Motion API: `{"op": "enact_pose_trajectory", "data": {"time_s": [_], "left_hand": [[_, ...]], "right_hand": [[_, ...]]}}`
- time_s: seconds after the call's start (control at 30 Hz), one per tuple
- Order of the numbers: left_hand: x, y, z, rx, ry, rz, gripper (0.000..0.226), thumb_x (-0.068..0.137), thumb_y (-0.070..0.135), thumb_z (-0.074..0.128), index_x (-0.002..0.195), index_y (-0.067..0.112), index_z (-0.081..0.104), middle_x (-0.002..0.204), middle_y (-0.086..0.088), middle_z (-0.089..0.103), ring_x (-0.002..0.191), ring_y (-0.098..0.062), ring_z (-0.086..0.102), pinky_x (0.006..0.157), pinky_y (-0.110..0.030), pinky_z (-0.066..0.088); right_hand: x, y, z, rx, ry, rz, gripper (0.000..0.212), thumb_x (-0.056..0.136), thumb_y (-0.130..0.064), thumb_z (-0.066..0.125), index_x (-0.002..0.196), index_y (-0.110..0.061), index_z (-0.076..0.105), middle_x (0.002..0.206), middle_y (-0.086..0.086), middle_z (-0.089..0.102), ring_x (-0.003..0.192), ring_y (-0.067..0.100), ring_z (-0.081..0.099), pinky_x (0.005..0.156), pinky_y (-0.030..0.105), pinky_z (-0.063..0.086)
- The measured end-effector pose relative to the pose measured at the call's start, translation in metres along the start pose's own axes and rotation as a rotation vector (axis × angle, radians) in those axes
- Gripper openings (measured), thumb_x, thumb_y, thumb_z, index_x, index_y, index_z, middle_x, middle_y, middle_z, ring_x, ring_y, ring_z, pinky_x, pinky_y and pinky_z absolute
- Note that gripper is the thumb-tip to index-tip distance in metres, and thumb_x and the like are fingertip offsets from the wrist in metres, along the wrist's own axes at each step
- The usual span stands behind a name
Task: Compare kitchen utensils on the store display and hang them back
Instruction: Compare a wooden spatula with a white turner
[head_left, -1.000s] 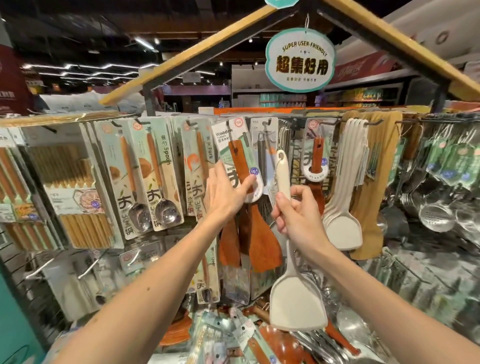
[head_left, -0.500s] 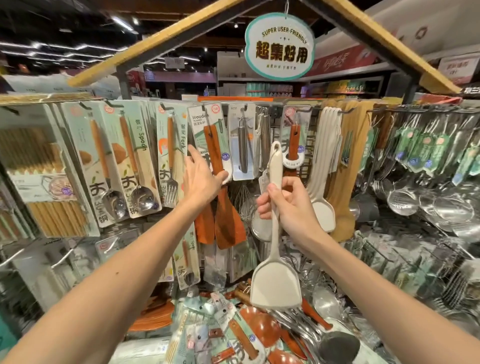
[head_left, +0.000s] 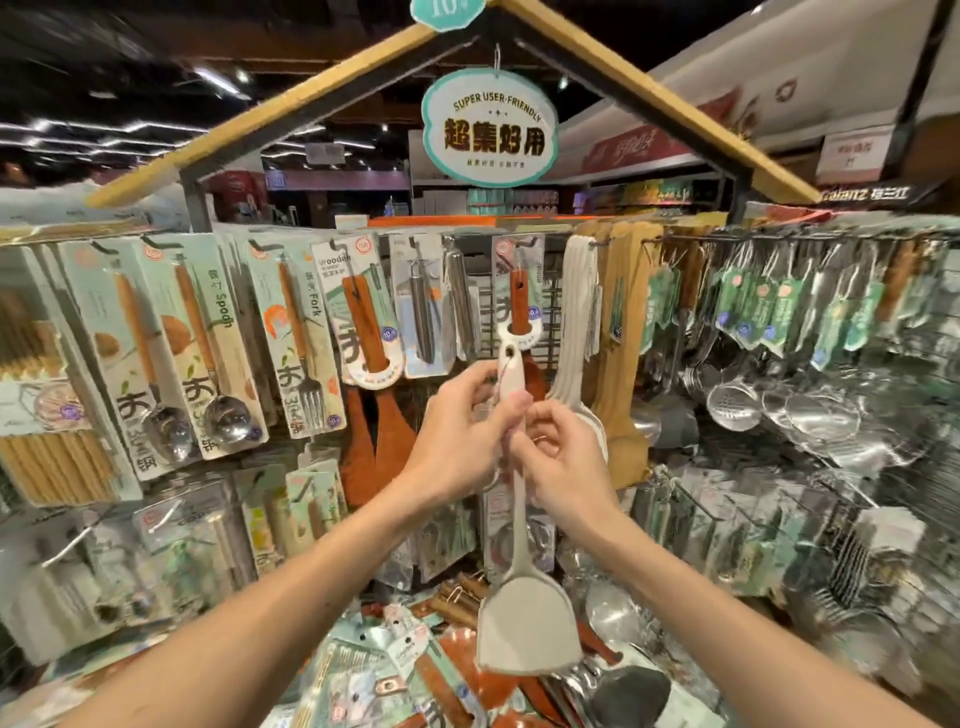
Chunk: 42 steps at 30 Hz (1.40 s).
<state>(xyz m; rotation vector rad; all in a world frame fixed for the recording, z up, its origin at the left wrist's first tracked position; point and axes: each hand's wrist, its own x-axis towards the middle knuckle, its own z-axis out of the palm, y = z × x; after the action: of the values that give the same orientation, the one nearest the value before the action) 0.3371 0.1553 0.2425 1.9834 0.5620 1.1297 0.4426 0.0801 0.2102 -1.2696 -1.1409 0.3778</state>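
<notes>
Store display rack, hung with utensils: before its middle a white spatula stands vertical, blade down, hanging hole up; left grip and right grip both pinch its handle.

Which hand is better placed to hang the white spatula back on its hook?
Probably the right hand: it grips the spatula handle and is nearer the hanging white spatulas than the left hand.

We see an oval sign reading "SUPER USER-FRIENDLY" hanging under slanted wooden roof beams. Behind it we make out strip ceiling lights, distant store shelves and, at right, a blurred white placard.
</notes>
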Motion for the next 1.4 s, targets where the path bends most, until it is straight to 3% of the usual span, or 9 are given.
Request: {"op": "enact_pose_trajectory", "data": {"time_s": [0.1, 0.3, 0.47, 0.63, 0.77, 0.97, 1.07, 1.23, 1.4], "left_hand": [[0.012, 0.012, 0.025, 0.060, 0.003, 0.021, 0.028, 0.093, 0.035, 0.067, 0.119, 0.025, 0.067, 0.111, 0.007, 0.074, 0.110, -0.010, 0.067, 0.098, -0.047, 0.054], [0.051, 0.049, 0.078, 0.033, 0.061, -0.016, 0.043, 0.096, 0.035, 0.065, 0.137, 0.021, 0.061, 0.126, 0.013, 0.066, 0.115, -0.006, 0.062, 0.105, -0.037, 0.049], [0.095, 0.075, 0.100, 0.055, 0.147, -0.003, 0.042, 0.094, 0.035, 0.069, 0.132, 0.018, 0.065, 0.128, 0.002, 0.069, 0.113, -0.013, 0.064, 0.102, -0.041, 0.051], [0.125, 0.072, 0.107, 0.057, 0.240, -0.032, 0.049, 0.090, 0.032, 0.074, 0.132, 0.009, 0.063, 0.128, -0.006, 0.068, 0.115, -0.015, 0.063, 0.090, -0.026, 0.049], [0.137, 0.066, 0.111, 0.058, 0.274, -0.057, 0.044, 0.090, 0.032, 0.074, 0.127, 0.009, 0.066, 0.125, -0.006, 0.069, 0.116, -0.016, 0.062, 0.097, -0.033, 0.050], [0.147, 0.049, 0.115, 0.162, 0.296, -0.066, 0.044, 0.092, 0.036, 0.071, 0.127, 0.009, 0.068, 0.123, -0.003, 0.070, 0.113, -0.017, 0.063, 0.094, -0.031, 0.047], [0.155, 0.042, 0.115, 0.238, 0.346, -0.074, 0.042, 0.089, 0.042, 0.073, 0.121, 0.015, 0.072, 0.110, 0.000, 0.073, 0.109, -0.022, 0.064, 0.096, -0.042, 0.053], [0.166, 0.037, 0.118, 0.398, 0.365, -0.012, 0.024, 0.085, 0.036, 0.076, 0.100, 0.018, 0.067, 0.087, 0.005, 0.069, 0.089, -0.017, 0.066, 0.083, -0.043, 0.058], [0.170, 0.032, 0.112, 0.468, 0.342, 0.033, 0.020, 0.088, 0.030, 0.075, 0.099, 0.014, 0.069, 0.086, -0.001, 0.072, 0.077, -0.010, 0.066, 0.076, -0.034, 0.058]], "right_hand": [[0.003, 0.001, -0.028, -0.034, 0.055, -0.048, 0.008, 0.091, -0.012, 0.067, 0.095, -0.017, 0.062, 0.085, 0.004, 0.070, 0.078, 0.019, 0.068, 0.070, 0.039, 0.059], [0.011, 0.019, -0.084, -0.050, 0.016, -0.044, 0.049, 0.090, -0.032, 0.070, 0.130, -0.032, 0.042, 0.100, -0.002, 0.070, 0.080, 0.014, 0.071, 0.076, 0.042, 0.060], [0.045, 0.021, -0.112, -0.145, 0.057, -0.169, 0.056, 0.095, -0.029, 0.063, 0.135, -0.053, 0.032, 0.080, -0.002, 0.071, 0.070, 0.017, 0.071, 0.062, 0.040, 0.061], [0.074, 0.019, -0.119, -0.068, 0.022, -0.174, 0.058, 0.095, -0.020, 0.064, 0.143, -0.041, 0.039, 0.075, 0.004, 0.072, 0.061, 0.024, 0.069, 0.060, 0.041, 0.061], [0.090, 0.027, -0.118, -0.110, 0.020, -0.184, 0.058, 0.094, -0.022, 0.065, 0.142, -0.041, 0.039, 0.073, 0.005, 0.072, 0.056, 0.023, 0.069, 0.062, 0.047, 0.060], [0.097, 0.037, -0.121, -0.115, -0.024, -0.124, 0.060, 0.094, -0.026, 0.066, 0.146, -0.037, 0.039, 0.076, 0.006, 0.070, 0.064, 0.023, 0.070, 0.064, 0.037, 0.061], [0.114, 0.044, -0.122, -0.252, -0.035, -0.127, 0.061, 0.096, -0.020, 0.063, 0.148, -0.034, 0.036, 0.077, 0.001, 0.067, 0.068, 0.018, 0.066, 0.069, 0.036, 0.059], [0.137, 0.051, -0.118, -0.445, -0.041, -0.135, 0.064, 0.099, -0.016, 0.056, 0.154, -0.031, 0.025, 0.074, 0.006, 0.067, 0.064, 0.022, 0.063, 0.051, 0.019, 0.044], [0.147, 0.058, -0.101, -0.507, -0.021, -0.169, 0.069, 0.099, -0.019, 0.058, 0.155, -0.030, 0.018, 0.068, 0.007, 0.068, 0.057, 0.020, 0.061, 0.061, 0.036, 0.052]]}}
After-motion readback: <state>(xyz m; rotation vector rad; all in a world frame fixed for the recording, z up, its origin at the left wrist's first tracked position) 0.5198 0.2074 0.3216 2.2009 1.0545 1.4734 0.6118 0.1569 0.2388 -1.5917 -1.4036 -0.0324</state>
